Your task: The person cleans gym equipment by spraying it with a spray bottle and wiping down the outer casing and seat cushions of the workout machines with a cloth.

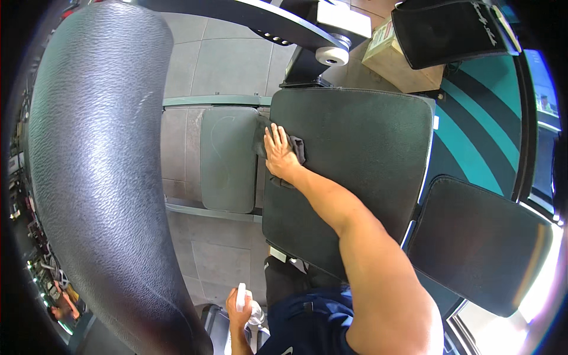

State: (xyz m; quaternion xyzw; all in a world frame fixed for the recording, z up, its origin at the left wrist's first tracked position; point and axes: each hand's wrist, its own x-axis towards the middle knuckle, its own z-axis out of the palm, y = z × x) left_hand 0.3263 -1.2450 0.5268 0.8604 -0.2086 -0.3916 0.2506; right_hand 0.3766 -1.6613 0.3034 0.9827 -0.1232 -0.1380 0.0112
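Note:
My right hand [280,151] lies over a dark cloth [299,149], fingers extended, pressing it to the left edge of a large black padded seat [367,160]. Bunched folds of the cloth show on both sides of the hand. Part of it reaches across the gap to a smaller dark pad [229,160] on the left. Low in the view, by my legs, my left hand [235,312] is closed round a spray bottle with a white trigger head [241,297] and a clear body [256,313]. My left fingers are partly hidden.
A long, thick, black padded roll [106,177] fills the left side. Green-grey frame bars [213,100] run beside the smaller pad. Another black pad [476,242] stands at the right. A black arm with a white roller [332,56] and a wooden box [393,59] are beyond the seat.

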